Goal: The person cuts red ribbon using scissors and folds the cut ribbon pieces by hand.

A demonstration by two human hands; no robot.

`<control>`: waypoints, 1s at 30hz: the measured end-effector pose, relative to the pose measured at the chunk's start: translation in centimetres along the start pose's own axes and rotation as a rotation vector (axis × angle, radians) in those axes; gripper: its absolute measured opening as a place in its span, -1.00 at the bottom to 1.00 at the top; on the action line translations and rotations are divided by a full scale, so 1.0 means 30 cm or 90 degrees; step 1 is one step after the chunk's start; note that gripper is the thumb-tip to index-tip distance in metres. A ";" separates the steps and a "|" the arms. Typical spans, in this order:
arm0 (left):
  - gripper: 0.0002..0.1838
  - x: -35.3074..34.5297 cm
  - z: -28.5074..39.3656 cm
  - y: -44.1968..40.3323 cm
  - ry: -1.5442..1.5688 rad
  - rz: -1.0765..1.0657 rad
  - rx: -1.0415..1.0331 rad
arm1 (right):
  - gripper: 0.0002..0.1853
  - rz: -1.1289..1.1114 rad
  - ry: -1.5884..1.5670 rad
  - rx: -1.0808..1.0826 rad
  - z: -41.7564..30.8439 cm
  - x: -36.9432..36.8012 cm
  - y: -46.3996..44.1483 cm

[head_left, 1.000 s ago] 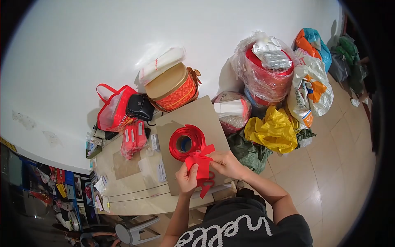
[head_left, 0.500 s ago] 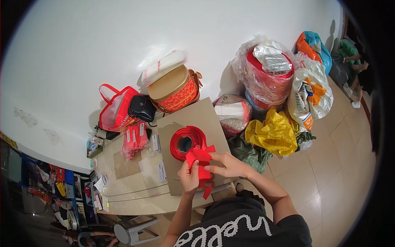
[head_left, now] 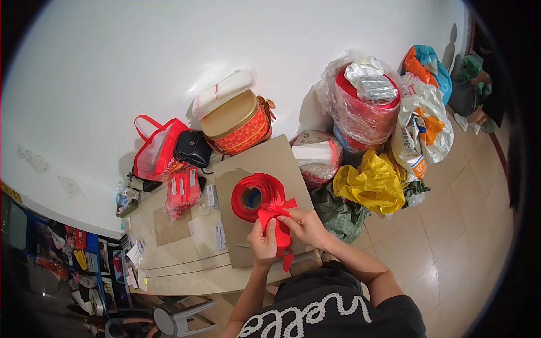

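Note:
Both hands are close together over a grey-brown board (head_left: 225, 186) at the table's front edge. My left hand (head_left: 263, 241) pinches a piece of red ribbon (head_left: 284, 239) between thumb and fingers. On its right, my right hand (head_left: 305, 226) has its fingers closed on the upper part of the same ribbon, where it is gathered. Just beyond them a roll of red ribbon (head_left: 241, 197) lies on the board, with a blue patch inside its core. Ribbon ends stick out past my fingers, one to the upper right and one hanging below.
Behind the board stands an orange-patterned basket (head_left: 239, 134). To its left are a black pouch (head_left: 193, 147), a red bag (head_left: 155, 155) and red packets (head_left: 183, 190). Wrapped rolls and a yellow bag (head_left: 372, 183) lie to the right. A grey stool (head_left: 169, 321) stands lower left; another person (head_left: 479, 112) is far right.
My right hand's fingers, looser half a second ago, have closed on the gathered ribbon beside my left hand. My left hand has shifted slightly right. The person at far right has moved.

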State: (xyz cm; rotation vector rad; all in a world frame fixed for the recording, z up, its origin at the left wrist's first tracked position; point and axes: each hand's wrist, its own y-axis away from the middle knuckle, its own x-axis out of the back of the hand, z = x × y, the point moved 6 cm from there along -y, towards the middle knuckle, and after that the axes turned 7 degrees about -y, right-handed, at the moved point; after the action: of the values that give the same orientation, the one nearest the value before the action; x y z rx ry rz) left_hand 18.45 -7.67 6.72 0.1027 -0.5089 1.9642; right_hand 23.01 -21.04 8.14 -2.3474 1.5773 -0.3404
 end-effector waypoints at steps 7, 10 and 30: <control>-0.78 0.001 -0.005 0.071 0.087 -0.045 0.052 | -0.64 -0.061 0.118 0.166 -0.034 0.013 0.034; -0.77 0.021 -0.082 0.155 0.219 -0.050 0.213 | -0.63 0.054 0.101 0.035 -0.002 0.099 0.086; -0.86 0.351 0.012 0.372 -0.282 -0.143 0.109 | -0.77 -0.051 -0.081 -0.362 0.069 -0.064 0.313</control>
State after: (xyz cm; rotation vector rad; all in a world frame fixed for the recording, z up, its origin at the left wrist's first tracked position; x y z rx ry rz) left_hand 3.88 -2.85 6.76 0.6858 -0.5830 1.7599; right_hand 14.97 -22.40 2.71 -2.7753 1.6858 0.2807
